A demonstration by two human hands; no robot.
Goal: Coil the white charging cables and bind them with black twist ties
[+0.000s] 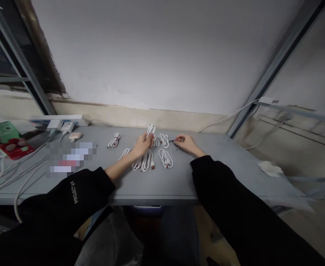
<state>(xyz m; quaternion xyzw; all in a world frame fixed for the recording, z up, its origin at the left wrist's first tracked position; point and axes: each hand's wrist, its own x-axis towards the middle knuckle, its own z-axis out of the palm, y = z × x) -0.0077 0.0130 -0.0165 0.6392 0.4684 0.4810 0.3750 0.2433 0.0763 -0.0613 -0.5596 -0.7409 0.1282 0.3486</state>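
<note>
My left hand [144,144] is closed around a coiled white cable [151,129], held up over the middle of the desk. At the right, my right hand [186,143] has its fingers pinched at a small pile of thin black ties [179,147]. Between and below the hands lie several more coiled white cables, among them one coil [166,158] and another with its USB plug [153,165] showing. Farther left, a separate coil [114,140] has a dark tie around its middle. My left forearm partly hides some coils.
A white power strip [68,119] with plugged-in chargers stands at the back left, near loose white cords and a red-green box [6,138]. A pale earbud case [75,136] lies close by. Crumpled white tissue [270,169] rests at the right. Metal posts and a wall border the desk [157,188].
</note>
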